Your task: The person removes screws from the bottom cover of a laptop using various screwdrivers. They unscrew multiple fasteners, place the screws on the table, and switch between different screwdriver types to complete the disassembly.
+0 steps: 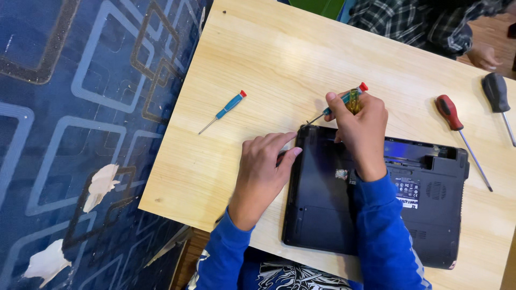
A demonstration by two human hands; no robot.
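A black laptop (430, 215) lies upside down on the light wooden table (269, 59). My right hand (361, 131) grips a small screwdriver with a teal and yellow handle (352, 96), its tip at the laptop's far left corner. My left hand (263, 166) rests flat on the table, fingertips against the laptop's left edge. Both arms wear blue sleeves.
A small teal screwdriver (226, 109) lies loose on the table to the left. A red-handled screwdriver (457, 129) and a black-handled one (497, 96) lie at the right. Another person in a plaid shirt (419, 21) sits across the table. Patterned blue carpet (80, 134) is on the left.
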